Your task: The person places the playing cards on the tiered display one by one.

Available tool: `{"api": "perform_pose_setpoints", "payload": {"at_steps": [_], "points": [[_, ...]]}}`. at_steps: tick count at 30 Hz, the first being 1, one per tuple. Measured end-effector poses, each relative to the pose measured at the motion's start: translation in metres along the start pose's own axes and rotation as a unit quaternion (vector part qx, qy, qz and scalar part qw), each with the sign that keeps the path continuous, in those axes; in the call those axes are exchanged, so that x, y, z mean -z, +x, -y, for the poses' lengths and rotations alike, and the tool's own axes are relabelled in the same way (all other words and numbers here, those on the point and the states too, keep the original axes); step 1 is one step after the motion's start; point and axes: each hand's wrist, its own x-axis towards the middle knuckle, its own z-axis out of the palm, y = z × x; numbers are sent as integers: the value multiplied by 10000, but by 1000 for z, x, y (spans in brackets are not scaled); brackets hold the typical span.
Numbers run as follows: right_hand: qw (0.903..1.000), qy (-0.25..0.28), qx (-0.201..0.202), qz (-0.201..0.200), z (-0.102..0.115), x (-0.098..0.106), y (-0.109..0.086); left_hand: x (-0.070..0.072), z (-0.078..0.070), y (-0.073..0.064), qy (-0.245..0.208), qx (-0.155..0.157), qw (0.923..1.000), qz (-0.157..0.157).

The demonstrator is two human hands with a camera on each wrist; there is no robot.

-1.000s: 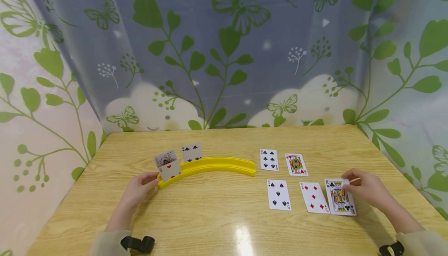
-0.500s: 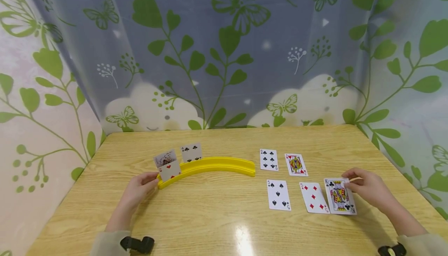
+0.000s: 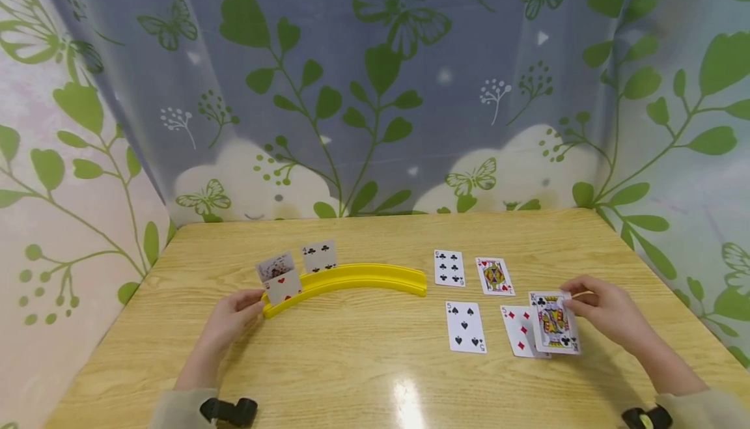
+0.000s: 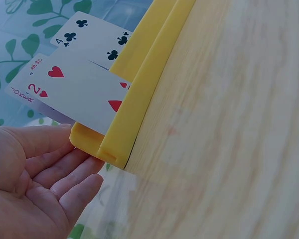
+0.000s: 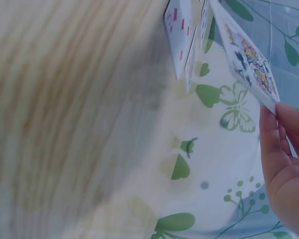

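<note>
My right grip pinches a white rectangular playing card with a multicoloured figure, the king of clubs, by its upper right corner between thumb and fingers, holding it tilted above the pale wood-grained tabletop, well to the right of the curved yellow plastic card holder and, in the head view, partly covering the white five of diamonds. My left grip is unclenched, its fingers loosely extended and touching the holder's left end. At that end the white two of hearts stands in front of a pale joker, with the white four of clubs just to their right. Right of the holder lie the white six of clubs, jack of hearts and five of spades, face up.
</note>
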Motion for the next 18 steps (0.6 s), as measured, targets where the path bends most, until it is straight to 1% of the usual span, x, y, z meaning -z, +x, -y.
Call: {"api": "perform_pose_setpoints", "payload": {"at_steps": [9,18], "points": [[9996,-2,234,-145,18,-9,9,0,-1,-1,-39,19,10000,22],[9976,295,565,-253,35,-17,20,0,-1,-1,-21,-12,10000,17]]}}
